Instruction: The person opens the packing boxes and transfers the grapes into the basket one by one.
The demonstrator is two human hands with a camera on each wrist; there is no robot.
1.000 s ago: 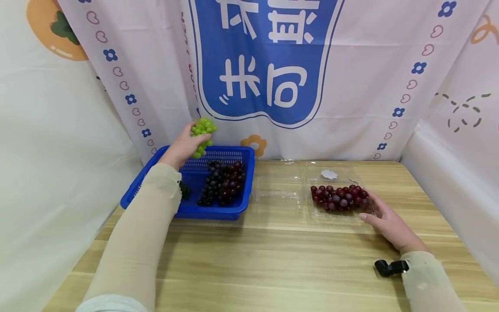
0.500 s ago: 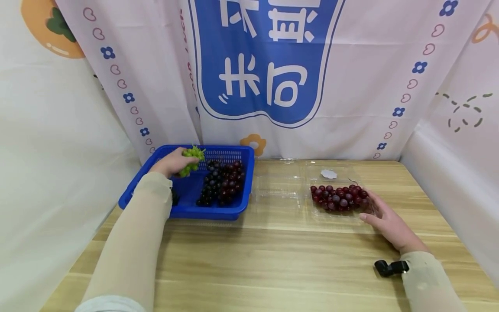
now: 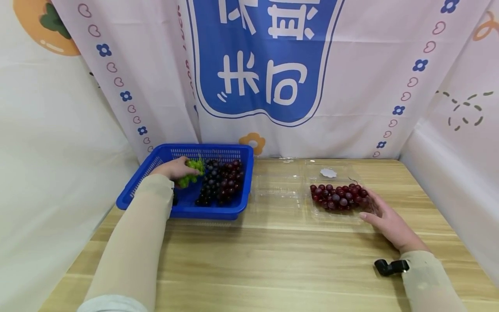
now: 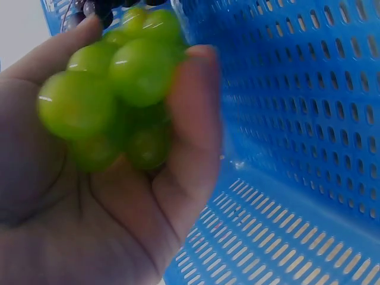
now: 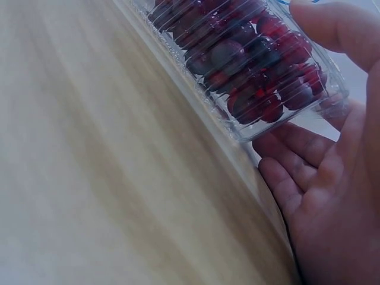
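My left hand (image 3: 174,168) holds a bunch of green grapes (image 3: 193,173) low inside the blue basket (image 3: 249,190). Up close in the left wrist view, the green grapes (image 4: 139,71) sit between the thumb and curled fingers, beside the perforated wall. Black grapes (image 3: 210,184) and dark red grapes (image 3: 231,182) lie side by side in the basket's right part. At the right, my right hand (image 3: 393,225) holds the end of a clear plastic box (image 3: 319,216), thumb and fingers around its corner (image 5: 341,98). Red grapes (image 3: 339,198) fill that box, whose lid stands open behind.
Another clear plastic box (image 3: 277,201), its lid open, stands between the basket and the box of red grapes. A white scalloped label (image 3: 328,173) is on the right box's lid. The wooden table (image 3: 253,264) extends in front. A printed curtain (image 3: 358,99) hangs behind.
My left hand has brought the green grapes down from above the basket's back rim into the basket. The right hand and the box of red grapes have stayed in place.
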